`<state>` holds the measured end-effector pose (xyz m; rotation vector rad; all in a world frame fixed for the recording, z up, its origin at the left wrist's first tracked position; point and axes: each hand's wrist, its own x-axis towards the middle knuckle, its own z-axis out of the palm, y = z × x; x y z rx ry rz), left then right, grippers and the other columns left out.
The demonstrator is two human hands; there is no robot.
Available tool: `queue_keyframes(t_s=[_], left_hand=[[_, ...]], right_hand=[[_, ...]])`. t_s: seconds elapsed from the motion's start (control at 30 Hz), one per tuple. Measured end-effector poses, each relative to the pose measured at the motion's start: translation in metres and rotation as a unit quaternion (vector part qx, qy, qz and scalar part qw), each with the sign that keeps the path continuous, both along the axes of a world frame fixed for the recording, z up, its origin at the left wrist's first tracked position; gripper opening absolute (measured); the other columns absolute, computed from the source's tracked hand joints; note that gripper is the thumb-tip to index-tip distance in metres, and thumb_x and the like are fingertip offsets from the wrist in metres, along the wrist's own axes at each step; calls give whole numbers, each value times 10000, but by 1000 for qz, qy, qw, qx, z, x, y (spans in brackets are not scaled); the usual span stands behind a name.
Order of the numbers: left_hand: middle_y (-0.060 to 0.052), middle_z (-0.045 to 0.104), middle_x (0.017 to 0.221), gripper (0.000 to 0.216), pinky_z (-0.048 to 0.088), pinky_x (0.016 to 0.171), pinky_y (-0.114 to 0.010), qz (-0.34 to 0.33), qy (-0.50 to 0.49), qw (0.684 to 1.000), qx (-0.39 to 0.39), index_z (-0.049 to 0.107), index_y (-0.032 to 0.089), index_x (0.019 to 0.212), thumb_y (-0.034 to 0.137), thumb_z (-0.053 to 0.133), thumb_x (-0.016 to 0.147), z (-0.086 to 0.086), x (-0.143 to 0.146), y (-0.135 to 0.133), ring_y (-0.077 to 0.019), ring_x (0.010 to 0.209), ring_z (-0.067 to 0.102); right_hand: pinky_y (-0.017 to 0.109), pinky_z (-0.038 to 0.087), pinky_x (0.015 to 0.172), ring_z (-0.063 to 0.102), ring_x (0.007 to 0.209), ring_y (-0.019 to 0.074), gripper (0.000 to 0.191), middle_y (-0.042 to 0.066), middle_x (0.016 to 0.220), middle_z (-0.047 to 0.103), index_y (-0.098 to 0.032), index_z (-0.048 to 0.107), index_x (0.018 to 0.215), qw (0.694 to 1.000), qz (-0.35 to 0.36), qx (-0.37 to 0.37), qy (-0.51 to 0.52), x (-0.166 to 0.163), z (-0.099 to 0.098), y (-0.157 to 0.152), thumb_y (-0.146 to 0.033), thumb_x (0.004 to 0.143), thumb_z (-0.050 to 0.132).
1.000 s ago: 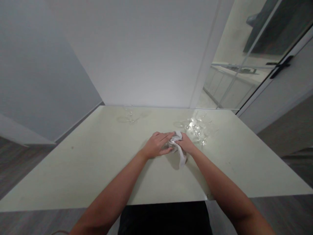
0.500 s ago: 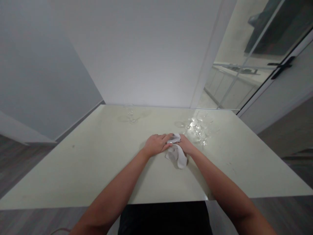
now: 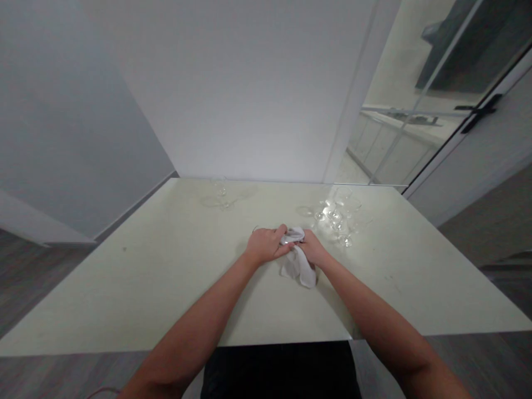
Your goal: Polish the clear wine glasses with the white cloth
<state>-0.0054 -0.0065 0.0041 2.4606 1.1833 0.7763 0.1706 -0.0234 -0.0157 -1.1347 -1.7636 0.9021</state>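
In front of me, at mid-table, my two hands meet around a white cloth (image 3: 300,267). My left hand (image 3: 266,245) is closed on a clear stemmed glass; only a thin curved rim (image 3: 255,227) pokes out past its far left side, and the rest is hidden by the hand and cloth. My right hand (image 3: 312,247) grips the cloth, its fingers partly covered by the folds. One end of the cloth hangs toward me onto the table. Just beyond my right hand stands a cluster of clear stemmed glasses (image 3: 336,219).
A single clear stemmed glass (image 3: 220,188) stands at the back left of the pale table (image 3: 124,288). A white wall (image 3: 249,100) rises behind the table's far edge. To the right is a glazed door with a black handle (image 3: 477,113).
My left hand has turned slightly and its fingers are more curled, so a glass rim now shows beside it. The cloth's hanging end has shifted a little left.
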Motion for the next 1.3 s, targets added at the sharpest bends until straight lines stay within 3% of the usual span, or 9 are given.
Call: queue_keyframes(t_s=[0.23, 0.33, 0.53, 0.7, 0.83, 0.93, 1.07, 1.17, 1.3], left_hand=[[-104, 644, 699, 476, 362, 670, -304, 15, 101, 994, 22, 579, 213, 982, 631, 423, 816, -8, 2, 0, -267, 695, 611], [-117, 650, 793, 485, 365, 736, -324, 2, 36, 998, 45, 573, 206, 1065, 605, 445, 819, -7, 3, -1, -272, 772, 605], [-183, 595, 1089, 679, 327, 893, -386, -14, -7, 990, 141, 514, 167, 1209, 647, 545, 729, -2, 1, -2, -328, 1024, 535], [-132, 652, 771, 612, 378, 661, -327, 10, 136, 986, 95, 566, 174, 1046, 700, 414, 773, -1, 0, -4, -285, 731, 616], [-113, 671, 774, 633, 374, 598, -317, -3, 208, 974, 93, 543, 181, 1033, 721, 313, 798, 0, 1, -5, -282, 695, 625], [-104, 668, 798, 644, 392, 626, -331, -8, 197, 974, 115, 533, 166, 1040, 707, 259, 825, 1, 1, -3, -267, 714, 622], [-133, 635, 1001, 678, 399, 777, -364, -28, 102, 975, 196, 501, 136, 1127, 698, 262, 832, 2, 1, -1, -265, 905, 591], [-142, 617, 1043, 712, 396, 791, -362, -21, 80, 973, 217, 490, 125, 1159, 719, 331, 800, 3, 2, -2, -264, 929, 583], [-106, 648, 951, 683, 407, 689, -326, -18, 108, 979, 172, 507, 152, 1110, 729, 325, 794, 0, 4, -4, -239, 813, 617]], right_hand=[[276, 373, 651, 582, 720, 204, 129, 125, 820, 672, -147, 624, 819, 924, -66, 100, -363, 9, 18, -7, -213, 750, 538], [281, 375, 648, 574, 693, 204, 129, 112, 767, 665, -146, 622, 767, 942, -77, 105, -311, 10, 16, -5, -236, 753, 531], [273, 421, 667, 576, 709, 185, 228, 40, 748, 663, -157, 638, 762, 998, -40, 48, -1, 4, 2, 4, -243, 799, 430], [276, 385, 659, 592, 714, 206, 107, 90, 768, 679, -153, 636, 738, 962, -67, 74, -256, 3, 11, -5, -207, 725, 543], [274, 369, 628, 602, 702, 212, 173, 122, 809, 681, -136, 626, 830, 910, -65, 100, -398, 4, 22, -13, -246, 710, 565], [274, 379, 645, 597, 707, 207, 167, 111, 790, 675, -131, 617, 806, 919, -66, 96, -376, 4, 20, -11, -249, 717, 539], [252, 404, 659, 569, 694, 168, 168, 48, 725, 647, -141, 590, 697, 988, -52, 28, -142, 3, 6, 0, -197, 742, 438], [242, 411, 620, 542, 653, 149, 204, 17, 683, 620, -137, 590, 716, 999, -23, -29, -13, 3, 0, 6, -238, 771, 422], [239, 392, 636, 552, 688, 155, 125, 37, 728, 645, -143, 598, 725, 988, -58, 20, -142, 6, 8, 1, -248, 746, 533]])
